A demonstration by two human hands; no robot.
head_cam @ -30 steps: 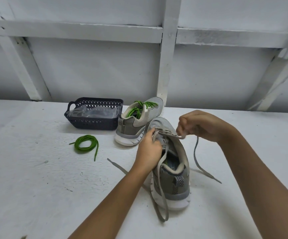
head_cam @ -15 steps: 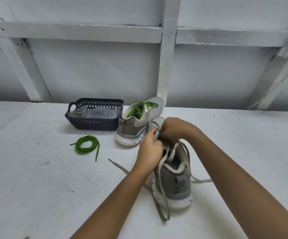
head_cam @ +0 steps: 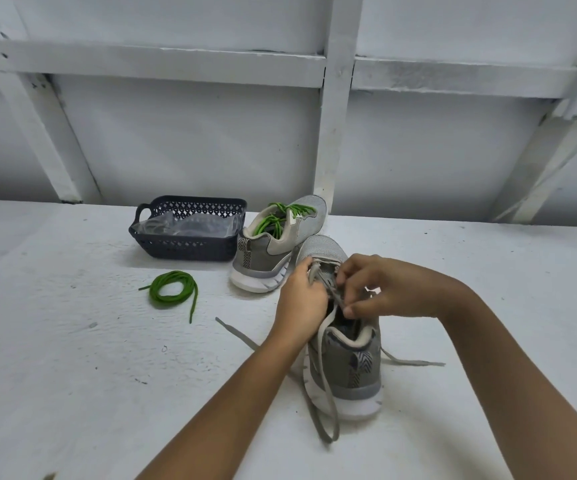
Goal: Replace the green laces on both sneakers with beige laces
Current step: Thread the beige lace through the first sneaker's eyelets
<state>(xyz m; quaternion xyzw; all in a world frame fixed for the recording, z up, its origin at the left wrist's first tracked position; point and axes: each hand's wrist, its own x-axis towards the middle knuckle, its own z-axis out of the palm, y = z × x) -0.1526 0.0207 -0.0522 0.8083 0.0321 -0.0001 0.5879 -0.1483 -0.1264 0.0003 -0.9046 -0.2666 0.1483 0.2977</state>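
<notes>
The beige lace [head_cam: 236,332] is pinched at the eyelets by the right hand [head_cam: 384,289]. The sneaker [head_cam: 349,375] is gripped by the left hand [head_cam: 301,299], fingers curled; a green lace [head_cam: 173,289] lies well left of them.

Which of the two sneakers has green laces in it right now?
The far sneaker beside the dark basket: green laces run through its eyelets. The near sneaker carries a beige lace, pinched by the left hand and right hand.

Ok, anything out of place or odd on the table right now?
Nothing spilled or damaged. A green lace lies loosely coiled on the table, left of the sneakers. The beige lace trails off both sides of the near sneaker, where the left hand and right hand work.
</notes>
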